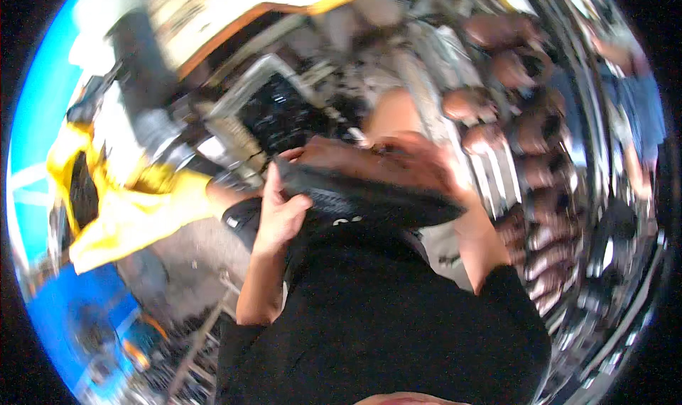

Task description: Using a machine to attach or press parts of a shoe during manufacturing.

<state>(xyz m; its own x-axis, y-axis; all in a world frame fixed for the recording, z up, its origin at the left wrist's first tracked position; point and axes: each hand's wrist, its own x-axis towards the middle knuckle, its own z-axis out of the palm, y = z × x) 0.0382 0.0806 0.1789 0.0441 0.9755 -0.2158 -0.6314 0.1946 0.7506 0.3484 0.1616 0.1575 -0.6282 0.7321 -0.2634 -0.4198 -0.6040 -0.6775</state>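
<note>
A brown shoe (376,160) with a black sole (362,199) is held sideways in front of my black shirt, its sole turned toward me. My left hand (280,210) grips the shoe's left end, thumb pressed on the sole and fingers behind. At the other end, my right hand (458,181) is closed against the brown upper. Motion smears it, and its fingers are mostly hidden. Beyond the shoe lies a blurred tan shape (394,110) that I cannot make out.
Several brown shoes (540,128) stand in rows on a rack at the right. A person in a yellow garment (142,213) is close on the left, an arm with a black wristband (245,220) near mine. Ahead is a framed dark panel (277,110). Another person in blue (639,114) stands far right.
</note>
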